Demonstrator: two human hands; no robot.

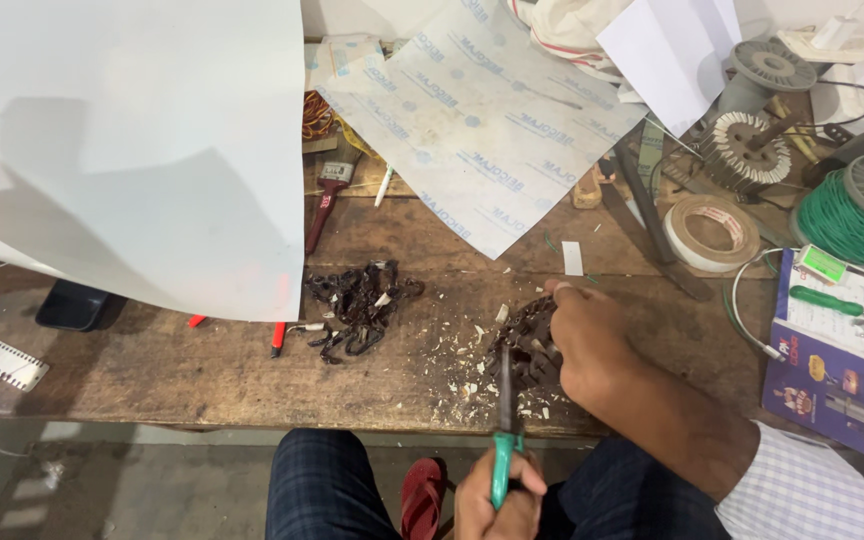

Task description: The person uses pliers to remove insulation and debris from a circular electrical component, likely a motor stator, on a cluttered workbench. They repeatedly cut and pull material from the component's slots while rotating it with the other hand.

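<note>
My left hand (497, 500) is clenched on one green-handled tool (503, 440), its dark tip just ahead of the grip, at the stator core (527, 345); my right hand (587, 345) grasps that single core from above, pinning it to the wooden bench (152, 360); I judge this as picking at its slots; next calls for a steady, shallow pry; one heap of dark wire scraps (357, 305) lies left.

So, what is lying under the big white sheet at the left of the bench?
From under the white sheet stick out a red-handled tool, a red pen tip and a black tray. The rest of each, and the bench there, is covered.
</note>
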